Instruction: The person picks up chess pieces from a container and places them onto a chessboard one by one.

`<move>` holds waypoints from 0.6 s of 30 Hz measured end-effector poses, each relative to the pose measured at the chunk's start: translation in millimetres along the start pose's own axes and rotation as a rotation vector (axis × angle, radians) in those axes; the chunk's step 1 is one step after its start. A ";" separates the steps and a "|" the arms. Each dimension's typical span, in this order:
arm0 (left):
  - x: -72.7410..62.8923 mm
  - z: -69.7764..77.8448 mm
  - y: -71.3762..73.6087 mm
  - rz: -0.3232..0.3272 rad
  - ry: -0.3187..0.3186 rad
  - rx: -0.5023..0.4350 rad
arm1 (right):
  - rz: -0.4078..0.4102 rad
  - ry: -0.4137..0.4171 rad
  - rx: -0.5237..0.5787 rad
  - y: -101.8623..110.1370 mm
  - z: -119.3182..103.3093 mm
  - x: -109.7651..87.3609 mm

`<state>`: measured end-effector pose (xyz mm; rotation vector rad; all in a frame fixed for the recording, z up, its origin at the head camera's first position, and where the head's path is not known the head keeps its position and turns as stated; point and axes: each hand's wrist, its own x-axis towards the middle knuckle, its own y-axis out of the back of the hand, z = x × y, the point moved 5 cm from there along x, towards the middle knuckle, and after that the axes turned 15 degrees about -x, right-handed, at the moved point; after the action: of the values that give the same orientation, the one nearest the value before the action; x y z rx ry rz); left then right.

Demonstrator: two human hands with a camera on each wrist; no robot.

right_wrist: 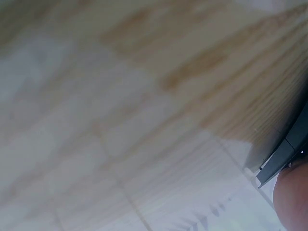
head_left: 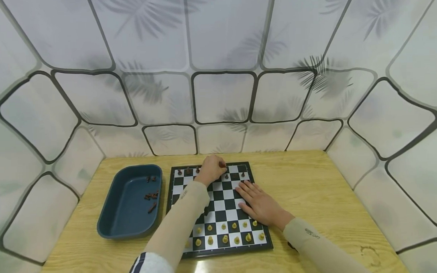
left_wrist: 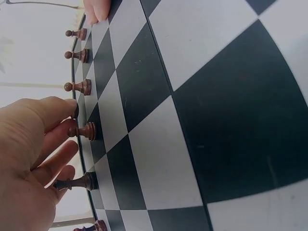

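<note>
My left hand (head_left: pixel 211 169) reaches over the far edge of the chessboard (head_left: pixel 219 205). In the left wrist view its thumb and index finger pinch a small dark chess piece (left_wrist: pixel 76 111), mostly hidden behind the thumb. Close to those fingers stand a brown pawn (left_wrist: pixel 85 131) and a taller dark piece (left_wrist: pixel 79 182). Other brown pawns (left_wrist: pixel 79 86) line the far side upright. My right hand (head_left: pixel 258 203) lies flat with fingers spread on the board's right side. Yellowish pieces (head_left: pixel 225 238) stand in two rows along the near side.
Left of the board sits a dark blue bin (head_left: pixel 109 214) with several brown chess pieces (head_left: pixel 152 196) lying in it. Both rest on a light wooden table (head_left: pixel 307 181). A patterned curtain wall (head_left: pixel 224 98) rises behind the table and along both sides.
</note>
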<state>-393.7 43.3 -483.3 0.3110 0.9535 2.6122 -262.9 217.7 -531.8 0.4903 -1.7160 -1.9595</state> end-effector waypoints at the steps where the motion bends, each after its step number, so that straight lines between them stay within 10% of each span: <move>1: 0.0 0.0 -0.2 0.000 0.003 0.002 | 0.002 0.001 0.001 0.0 -0.1 0.0; 18: -0.9 0.5 -1.8 0.007 0.018 0.025 | 0.005 -0.001 0.008 0.5 -1.5 0.1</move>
<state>-392.4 44.5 -484.2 0.2986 0.9932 2.6152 -262.0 216.4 -531.5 0.4873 -1.7245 -1.9508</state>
